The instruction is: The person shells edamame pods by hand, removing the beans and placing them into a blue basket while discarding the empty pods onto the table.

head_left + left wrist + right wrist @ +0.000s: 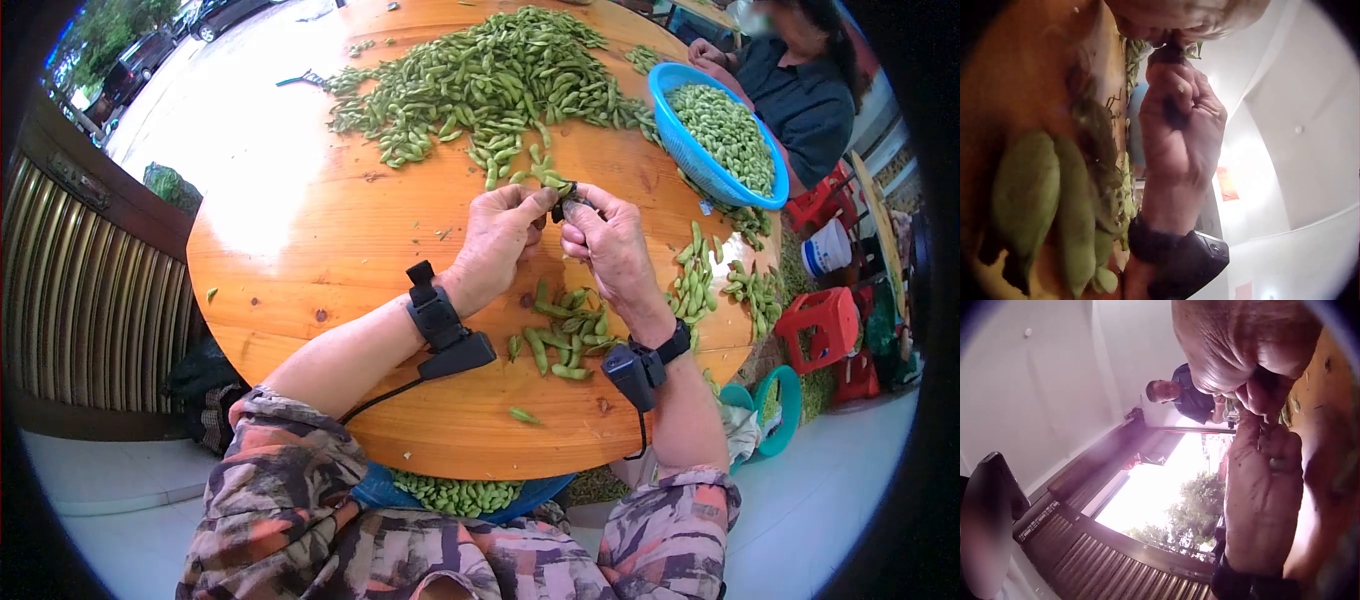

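Observation:
Over the middle of the table my left hand [500,238] and right hand [617,250] meet at the fingertips. Between them they pinch a small green soybean pod [1195,50], mostly hidden by the fingers. Something dark [565,205] shows at the fingertips; I cannot tell what it is. A small pile of green pods [572,335] lies on the wooden table [300,360] between my forearms. Beyond the hands spreads a large heap of pods [490,80].
A blue basket [660,100] full of pods stands at the far right, by a seated person [805,100]. Smaller groups of pods [693,285] lie at the right edge. Below the near edge sits a blue basin [375,490] of pods. Red stools [818,325] stand to the right.

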Demonstrator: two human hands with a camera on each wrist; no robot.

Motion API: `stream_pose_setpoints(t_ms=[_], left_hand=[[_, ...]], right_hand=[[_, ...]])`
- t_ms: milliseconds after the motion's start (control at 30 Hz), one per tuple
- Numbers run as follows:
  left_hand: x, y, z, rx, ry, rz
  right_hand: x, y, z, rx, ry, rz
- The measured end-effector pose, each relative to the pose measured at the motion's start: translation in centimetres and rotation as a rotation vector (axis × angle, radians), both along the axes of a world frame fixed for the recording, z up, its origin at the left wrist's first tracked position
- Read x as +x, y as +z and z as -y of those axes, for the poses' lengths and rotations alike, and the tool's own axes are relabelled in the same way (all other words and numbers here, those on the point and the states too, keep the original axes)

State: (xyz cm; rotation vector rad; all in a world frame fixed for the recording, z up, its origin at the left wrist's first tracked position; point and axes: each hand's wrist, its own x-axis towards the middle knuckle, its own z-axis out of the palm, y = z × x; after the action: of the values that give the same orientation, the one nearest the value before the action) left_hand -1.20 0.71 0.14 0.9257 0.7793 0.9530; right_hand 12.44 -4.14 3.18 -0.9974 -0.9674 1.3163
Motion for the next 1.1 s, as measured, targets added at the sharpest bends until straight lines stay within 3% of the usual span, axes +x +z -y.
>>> stream_pose_setpoints(t_ms=[133, 267, 433, 567, 633, 667, 733, 767, 833, 867, 933, 1100], left_hand=[[-0.5, 0.1, 0.0, -0.242, -0.193, 0.228], [-0.6, 0.5, -0.1, -0.260, -0.204, 0.225], [-1.3, 2.0, -1.0, 0.031, -0.309, -0.176], [-1.0, 0.9, -1.4, 0.112, -0.277, -0.274], [-0.9, 0.8, -1.5, 0.479, -0.202, -0.545], [-0.9, 0.7, -1.5, 0.477, -0.202, -0.545], [-1.0, 0.9, -1.6, 0.782, -0.183, -0.677], [-1.0, 1.0, -1.7, 0.780, -0.184, -0.677], [-1.4, 2.2, -1.6, 0.285, -0.355, -0.455], [-1.7, 2.1, -1.9, 0.285, -0.354, -0.454], [-2.1, 1.7, -2.5, 0.096, -0.451, -0.134], [-1.7, 1.4, -2.4, 0.141, -0.373, -0.120]], right_hand=[[0.6, -0.2, -0.1, -0.014, 0.054, -0.062], [0.8, 0.0, -0.1, -0.020, 0.069, -0.074], [0.9, 0.0, -0.1, -0.058, 0.032, 0.187], [0.8, 0.1, 0.0, -0.089, 0.057, 0.232], [0.9, 0.3, 0.1, -0.050, 0.058, 0.386], [1.0, 0.4, 0.1, -0.053, 0.058, 0.386], [1.1, 0.5, 0.1, -0.038, 0.056, 0.465], [1.2, 0.4, 0.1, -0.039, 0.056, 0.465], [1.3, 0.4, 0.0, -0.046, 0.055, 0.439], [1.4, 0.5, -0.1, -0.046, 0.056, 0.439], [1.5, 0.5, -0.2, -0.091, 0.077, 0.322], [1.7, 0.7, -0.2, -0.099, 0.051, 0.195]])
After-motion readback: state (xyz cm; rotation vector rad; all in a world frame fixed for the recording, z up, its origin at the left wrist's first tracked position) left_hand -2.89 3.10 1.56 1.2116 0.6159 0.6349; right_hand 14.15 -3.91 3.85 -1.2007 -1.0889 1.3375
